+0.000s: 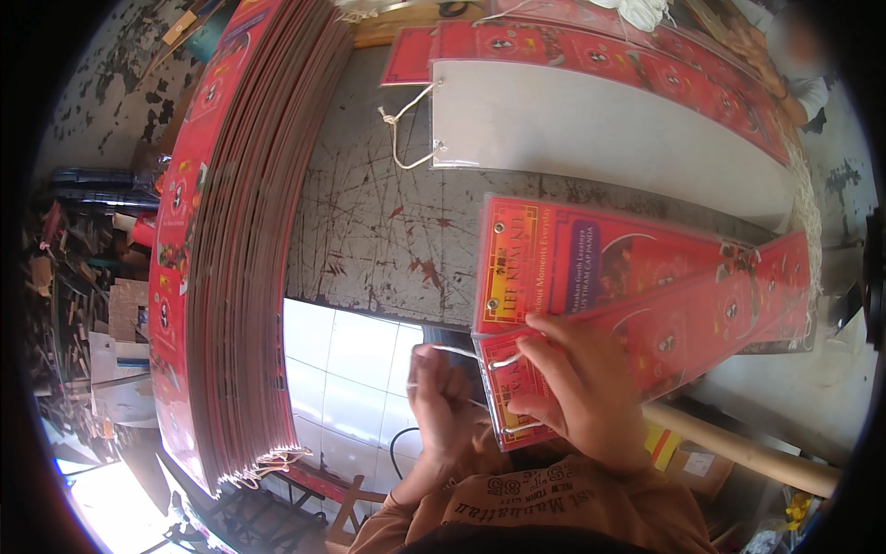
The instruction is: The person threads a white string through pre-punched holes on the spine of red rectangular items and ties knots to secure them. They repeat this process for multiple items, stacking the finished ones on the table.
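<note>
A long red printed plastic sign with metal eyelets slants across a second red sign at the table's near edge. White cord runs from the upper sign's left end to my left hand, which is closed around it in front of my body, slightly blurred. My right hand lies over the upper sign near its left end. Its fingers are spread on the printed face, with thumb and fingertips close to the cord at the eyelets.
A tall stack of red signs stands on the left, cord ends at its near end. A sign with its pale back up lies farther across the scratched grey table. Another person's arm is at the far right. A cardboard tube sits at lower right.
</note>
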The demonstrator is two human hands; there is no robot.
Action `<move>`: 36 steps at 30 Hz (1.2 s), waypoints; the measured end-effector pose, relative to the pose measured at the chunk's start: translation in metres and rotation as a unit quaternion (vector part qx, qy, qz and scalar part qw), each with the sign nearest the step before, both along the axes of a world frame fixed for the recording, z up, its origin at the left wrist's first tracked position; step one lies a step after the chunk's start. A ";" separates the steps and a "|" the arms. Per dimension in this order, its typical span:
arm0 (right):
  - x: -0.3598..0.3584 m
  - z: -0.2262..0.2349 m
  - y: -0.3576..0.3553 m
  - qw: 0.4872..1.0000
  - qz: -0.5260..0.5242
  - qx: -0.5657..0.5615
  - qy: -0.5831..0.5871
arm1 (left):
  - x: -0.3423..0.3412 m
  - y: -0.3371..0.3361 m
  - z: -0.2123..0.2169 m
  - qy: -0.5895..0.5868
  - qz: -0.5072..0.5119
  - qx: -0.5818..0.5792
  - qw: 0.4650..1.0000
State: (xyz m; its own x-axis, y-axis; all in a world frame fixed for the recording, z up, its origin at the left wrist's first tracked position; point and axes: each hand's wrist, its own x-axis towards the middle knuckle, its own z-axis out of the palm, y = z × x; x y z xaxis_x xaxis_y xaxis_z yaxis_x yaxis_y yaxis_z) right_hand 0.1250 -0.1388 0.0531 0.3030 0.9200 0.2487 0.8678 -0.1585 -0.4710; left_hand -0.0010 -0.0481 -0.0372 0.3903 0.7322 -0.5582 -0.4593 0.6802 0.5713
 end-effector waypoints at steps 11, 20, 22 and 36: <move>0.018 -0.003 -0.004 0.997 0.033 -0.024 0.059 | -0.022 0.033 0.032 -0.018 0.252 0.260 0.932; -0.007 0.004 -0.015 0.951 0.117 0.283 -0.035 | -0.007 -0.029 0.044 0.063 -0.039 0.551 0.831; -0.004 -0.001 -0.017 0.954 0.100 0.283 -0.015 | -0.004 -0.027 0.046 0.081 -0.083 0.572 0.812; -0.004 -0.011 -0.002 0.900 0.049 0.432 0.037 | 0.028 -0.035 0.061 -0.026 0.086 0.514 0.853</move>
State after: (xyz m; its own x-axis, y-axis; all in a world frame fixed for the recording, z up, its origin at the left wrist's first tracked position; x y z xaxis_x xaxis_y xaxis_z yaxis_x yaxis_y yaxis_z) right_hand 0.1208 -0.1404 0.0420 0.2754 0.4155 0.8669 0.8190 0.3707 -0.4379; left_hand 0.0267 -0.0828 0.0239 0.2323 0.8739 0.4270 -0.5442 -0.2471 0.8018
